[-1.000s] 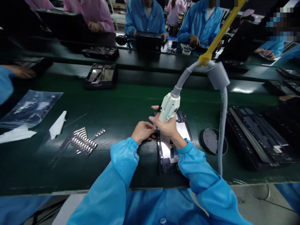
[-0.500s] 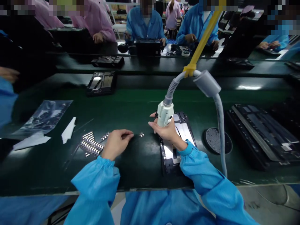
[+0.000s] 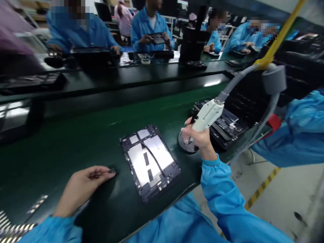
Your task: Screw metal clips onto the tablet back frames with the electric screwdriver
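Observation:
My left hand point(image 3: 82, 187) is closed in a pinch on a small dark piece point(image 3: 112, 171), too small to name, just above the green bench. To its right lies an opened tablet point(image 3: 164, 153), its silver inner plates and a black cable showing. My right hand point(image 3: 199, 136) grips a pale electric screwdriver point(image 3: 209, 114), whose grey hose point(image 3: 230, 86) hangs from a yellow strap point(image 3: 278, 40). The tool's lower end is over a round dark dish point(image 3: 183, 145) with a dotted surface, partly covered by my fingers. Strips of small metal parts point(image 3: 17, 229) lie at lower left.
Stacked dark tablet parts point(image 3: 222, 130) stand just beyond the dish. Another device point(image 3: 15, 116) is at the left. A raised dark ledge point(image 3: 106, 84) crosses behind the bench, with co-workers in blue point(image 3: 152, 33) beyond. A blue sleeve point(image 3: 303, 118) is close on the right.
The view has swung right. My right hand has carried the screwdriver from above the tablet to the round dish. My left hand now has a small dark piece in its fingertips.

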The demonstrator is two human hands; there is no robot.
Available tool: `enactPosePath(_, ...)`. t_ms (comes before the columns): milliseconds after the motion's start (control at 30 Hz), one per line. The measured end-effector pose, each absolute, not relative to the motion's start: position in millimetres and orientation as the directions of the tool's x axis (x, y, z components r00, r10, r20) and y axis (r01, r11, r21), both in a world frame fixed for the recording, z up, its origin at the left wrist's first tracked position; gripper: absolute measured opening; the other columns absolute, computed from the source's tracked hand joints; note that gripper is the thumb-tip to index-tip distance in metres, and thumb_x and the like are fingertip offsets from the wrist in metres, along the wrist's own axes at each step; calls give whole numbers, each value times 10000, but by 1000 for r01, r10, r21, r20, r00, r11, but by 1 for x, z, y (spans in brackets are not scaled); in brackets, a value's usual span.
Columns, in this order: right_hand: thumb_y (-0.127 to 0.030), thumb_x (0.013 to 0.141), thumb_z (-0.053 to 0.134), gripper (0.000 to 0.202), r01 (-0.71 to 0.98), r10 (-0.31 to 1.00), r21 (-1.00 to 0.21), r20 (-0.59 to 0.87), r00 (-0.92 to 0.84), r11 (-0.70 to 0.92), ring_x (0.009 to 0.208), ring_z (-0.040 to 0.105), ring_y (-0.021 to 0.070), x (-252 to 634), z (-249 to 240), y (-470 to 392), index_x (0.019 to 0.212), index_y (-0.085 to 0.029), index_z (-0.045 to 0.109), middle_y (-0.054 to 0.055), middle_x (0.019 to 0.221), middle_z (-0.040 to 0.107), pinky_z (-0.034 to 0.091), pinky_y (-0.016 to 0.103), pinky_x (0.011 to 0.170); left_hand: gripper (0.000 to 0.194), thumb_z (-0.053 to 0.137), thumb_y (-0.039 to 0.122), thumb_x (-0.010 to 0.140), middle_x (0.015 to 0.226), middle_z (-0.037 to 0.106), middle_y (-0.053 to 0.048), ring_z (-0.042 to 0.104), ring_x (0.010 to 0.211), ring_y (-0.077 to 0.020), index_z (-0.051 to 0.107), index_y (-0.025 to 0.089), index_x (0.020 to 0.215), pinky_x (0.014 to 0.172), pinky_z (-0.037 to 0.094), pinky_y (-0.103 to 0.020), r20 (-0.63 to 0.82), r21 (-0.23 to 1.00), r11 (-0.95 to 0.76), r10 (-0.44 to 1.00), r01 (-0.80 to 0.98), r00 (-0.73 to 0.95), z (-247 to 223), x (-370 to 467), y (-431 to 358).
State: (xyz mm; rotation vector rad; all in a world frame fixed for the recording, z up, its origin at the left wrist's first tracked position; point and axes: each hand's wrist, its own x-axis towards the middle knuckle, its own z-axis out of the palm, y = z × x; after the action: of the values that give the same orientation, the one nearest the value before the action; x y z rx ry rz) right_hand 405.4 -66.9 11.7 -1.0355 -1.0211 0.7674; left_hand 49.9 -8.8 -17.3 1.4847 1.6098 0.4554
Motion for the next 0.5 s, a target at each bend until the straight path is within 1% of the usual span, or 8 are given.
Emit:
enactPosePath(100,-365,627,824,379,-35,833,-936,293,470,350,319,474,102,423,-10,-70,810,-203,535,-101,401,537,425,261,397,560,804,711,234,634,730,21,676,637,-207,707,290,591,652,546,-324,-446,723,261,883,640,145,-7,57,-1)
enactPosePath(200,-367,624,812,360,-30,820,-945,266,508,325,332,482,105,423,-19,-70,792,-204,539,-93,392,540,437,267,416,600,746,792,193,623,726,33,700,681,-234,722,345,592,693,555,-358,-477,663,222,862,715,175,-5,61,2)
enactPosePath(233,-362,624,807,347,-31,821,-948,257,509,315,334,482,106,421,-20,-70,786,-204,544,-90,393,543,444,271,424,611,709,833,196,643,731,32,703,701,-242,722,358,579,687,552,-360,-451,632,175,875,755,175,-6,61,2)
enactPosePath(267,-352,627,801,330,-32,825,-951,250,508,307,337,485,107,419,-20,-69,782,-203,551,-86,398,549,453,276,434,614,663,875,214,667,734,34,700,707,-245,717,369,558,665,547,-360,-395,597,104,901,795,178,-9,60,2)
enactPosePath(300,-340,632,794,311,-33,828,-953,245,504,302,341,489,108,417,-20,-69,782,-201,560,-82,404,554,460,281,444,607,614,912,253,683,730,43,693,697,-241,705,379,527,635,537,-358,-312,560,17,930,829,192,-13,58,1)
enactPosePath(367,-315,645,783,278,-38,834,-953,244,494,301,350,496,111,414,-21,-67,800,-197,585,-77,422,561,462,284,450,561,539,933,386,691,706,80,669,655,-215,685,405,507,575,509,-341,-131,499,-161,957,852,257,-24,51,-1)
enactPosePath(433,-299,652,776,275,-46,840,-953,240,486,299,353,492,115,412,-23,-65,847,-196,611,-78,433,560,452,286,440,461,520,864,541,692,678,124,653,643,-191,670,428,536,553,492,-323,-5,470,-270,951,840,309,-37,41,-3)
enactPosePath(500,-288,654,771,292,-41,845,-956,236,480,290,357,484,119,411,-25,-63,895,-200,631,-81,431,554,450,293,441,336,549,745,639,722,672,165,658,689,-184,660,433,577,600,511,-332,30,466,-298,946,833,322,-50,28,-3)
